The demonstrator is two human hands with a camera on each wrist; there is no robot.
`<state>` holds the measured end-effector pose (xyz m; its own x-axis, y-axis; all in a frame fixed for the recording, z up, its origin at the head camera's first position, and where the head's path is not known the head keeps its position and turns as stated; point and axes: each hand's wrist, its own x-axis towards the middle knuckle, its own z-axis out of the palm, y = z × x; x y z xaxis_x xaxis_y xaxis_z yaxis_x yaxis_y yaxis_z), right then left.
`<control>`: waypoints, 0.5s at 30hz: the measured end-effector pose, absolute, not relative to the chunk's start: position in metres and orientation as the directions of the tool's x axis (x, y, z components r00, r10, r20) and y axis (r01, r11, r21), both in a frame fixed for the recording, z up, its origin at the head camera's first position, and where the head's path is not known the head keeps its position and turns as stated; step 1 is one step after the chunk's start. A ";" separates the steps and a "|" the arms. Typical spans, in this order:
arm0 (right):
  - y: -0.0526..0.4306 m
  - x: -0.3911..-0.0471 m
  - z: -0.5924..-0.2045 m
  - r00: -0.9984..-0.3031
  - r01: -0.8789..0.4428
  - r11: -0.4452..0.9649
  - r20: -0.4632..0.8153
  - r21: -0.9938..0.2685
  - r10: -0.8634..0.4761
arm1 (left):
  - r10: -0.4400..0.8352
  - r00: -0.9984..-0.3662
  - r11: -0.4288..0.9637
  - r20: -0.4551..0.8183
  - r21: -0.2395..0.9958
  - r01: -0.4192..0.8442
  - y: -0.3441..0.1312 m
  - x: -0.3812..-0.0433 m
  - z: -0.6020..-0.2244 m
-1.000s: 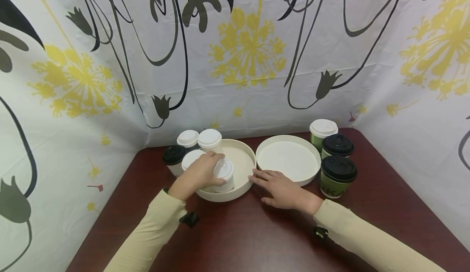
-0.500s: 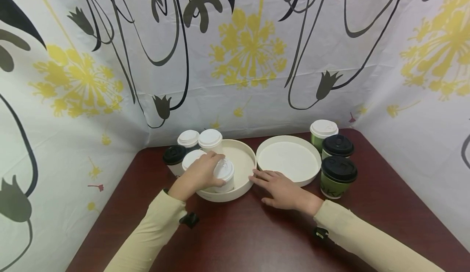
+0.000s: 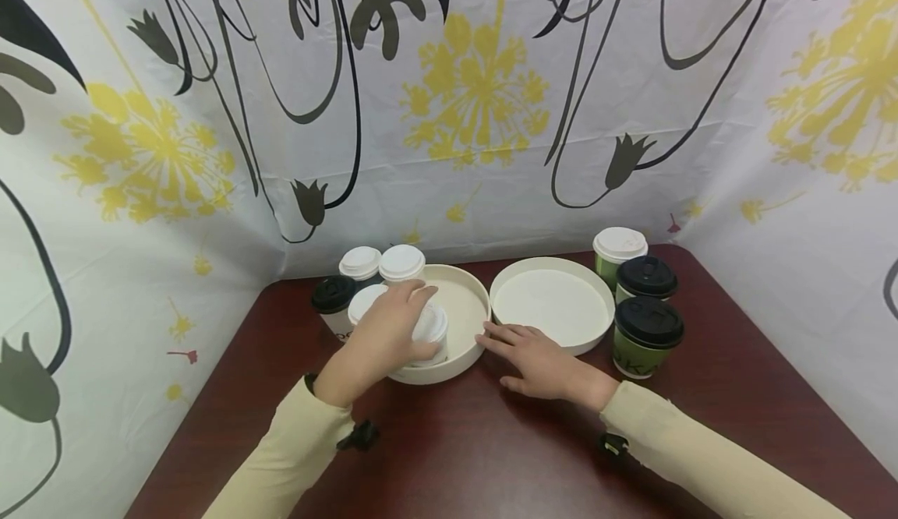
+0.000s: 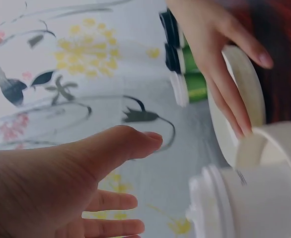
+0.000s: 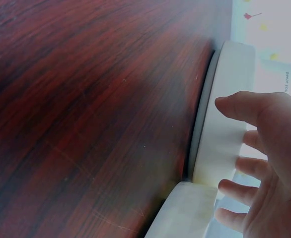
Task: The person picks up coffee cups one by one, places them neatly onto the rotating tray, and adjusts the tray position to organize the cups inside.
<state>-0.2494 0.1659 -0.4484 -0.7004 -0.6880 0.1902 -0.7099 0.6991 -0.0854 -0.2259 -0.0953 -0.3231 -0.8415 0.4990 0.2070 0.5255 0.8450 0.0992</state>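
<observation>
My left hand (image 3: 382, 336) is over a white-lidded paper cup (image 3: 435, 326) standing in the left round cream tray (image 3: 459, 365). In the left wrist view its thumb and fingers are spread, apart from the white cup (image 4: 264, 198). My right hand (image 3: 540, 363) lies with fingers extended where the two trays meet; its fingertips are at the left tray's wall (image 5: 225, 119) in the right wrist view. The right round tray (image 3: 550, 301) holds nothing. Partly behind my left hand is another white-lidded cup (image 3: 365, 301).
Left of the trays are a black-lidded cup (image 3: 333, 294) and white-lidded cups (image 3: 360, 262) (image 3: 402, 260). At the right stand a white-lidded green cup (image 3: 620, 250) and two black-lidded cups (image 3: 645, 276) (image 3: 647, 332). Patterned cloth (image 3: 477, 192) surrounds the dark red table (image 3: 491, 457).
My left hand has let go of the white-lidded cup and lifted slightly, its fingers loosening. The cup stays in the left tray. My right hand has not moved.
</observation>
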 end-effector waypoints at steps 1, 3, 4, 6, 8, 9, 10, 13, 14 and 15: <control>0.166 -0.249 -0.448 -0.698 -0.712 0.698 0.194 -0.082 -0.689 | 0.511 -0.830 0.837 0.224 0.091 0.540 -0.093 -0.222 -0.322; 0.166 -0.249 -0.448 -0.693 -0.715 0.695 0.202 -0.073 -0.692 | 0.544 -0.797 0.813 0.263 0.069 0.578 -0.088 -0.214 -0.323; 0.166 -0.249 -0.449 -0.690 -0.717 0.693 0.207 -0.068 -0.694 | 0.557 -0.782 0.803 0.279 0.063 0.593 -0.085 -0.210 -0.323; 0.165 -0.249 -0.449 -0.686 -0.720 0.691 0.216 -0.063 -0.695 | 0.582 -0.753 0.782 0.306 0.042 0.622 -0.078 -0.202 -0.328; 0.165 -0.249 -0.449 -0.683 -0.722 0.689 0.223 -0.061 -0.696 | 0.610 -0.726 0.759 0.317 0.028 0.650 -0.071 -0.195 -0.335; 0.165 -0.249 -0.450 -0.682 -0.723 0.689 0.225 -0.060 -0.696 | 0.621 -0.718 0.751 0.314 0.022 0.660 -0.067 -0.192 -0.339; 0.166 -0.249 -0.450 -0.683 -0.722 0.689 0.224 -0.061 -0.696 | 0.631 -0.714 0.746 0.303 0.017 0.666 -0.064 -0.189 -0.345; 0.166 -0.249 -0.450 -0.686 -0.720 0.691 0.220 -0.065 -0.693 | 0.661 -0.708 0.731 0.250 -0.004 0.682 -0.055 -0.182 -0.362; 0.166 -0.250 -0.451 -0.686 -0.720 0.691 0.221 -0.068 -0.693 | 0.668 -0.707 0.729 0.233 -0.016 0.684 -0.053 -0.181 -0.368; 0.166 -0.250 -0.451 -0.686 -0.721 0.690 0.222 -0.071 -0.693 | 0.672 -0.708 0.730 0.216 -0.030 0.683 -0.051 -0.180 -0.375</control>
<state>-0.2496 0.1661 -0.4508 -0.6857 -0.6933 0.2218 -0.7205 0.6898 -0.0713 -0.1799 -0.0510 -0.3745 -0.7084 0.6721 0.2158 0.6832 0.7297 -0.0298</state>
